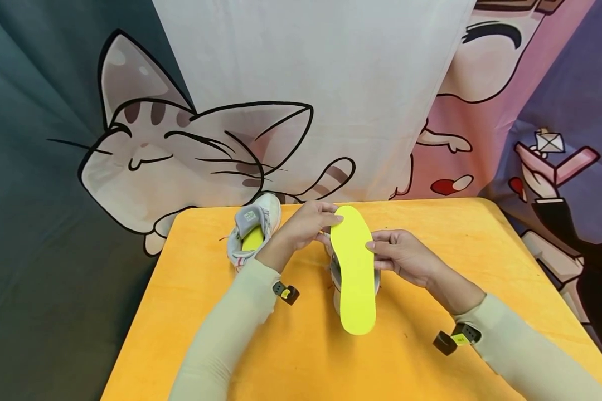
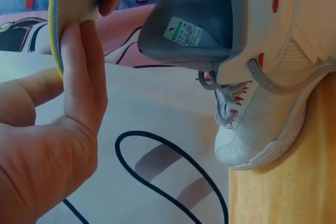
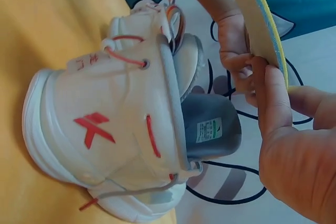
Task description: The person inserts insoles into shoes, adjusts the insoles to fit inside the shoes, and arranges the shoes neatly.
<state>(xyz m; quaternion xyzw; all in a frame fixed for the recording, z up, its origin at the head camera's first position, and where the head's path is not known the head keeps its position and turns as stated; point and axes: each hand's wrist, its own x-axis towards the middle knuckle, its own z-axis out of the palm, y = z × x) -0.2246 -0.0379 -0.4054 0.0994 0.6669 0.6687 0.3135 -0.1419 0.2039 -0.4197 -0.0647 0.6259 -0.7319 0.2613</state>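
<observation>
A bright yellow insole [image 1: 353, 273] is held up over a white sneaker [image 3: 110, 108], covering most of that shoe in the head view. My left hand [image 1: 308, 225] pinches the insole near its upper end, thumb on the yellow face. On the opposite edge my right hand [image 1: 406, 256] pinches it at the middle, thumb on top and fingers behind. From the left wrist view the insole [image 2: 59, 19] appears edge-on, pale underneath with a blue layer below the yellow. The sneaker's grey tongue [image 2: 184, 27] stands up with a label, and its laces hang loose.
A second white sneaker [image 1: 268, 211] stands at the table's back left, with a yellow insole [image 1: 253, 239] inside. The yellow-orange table [image 1: 291, 356] ends at the back against a cartoon-printed cloth [image 1: 331, 67]. Both wrists wear small dark cameras.
</observation>
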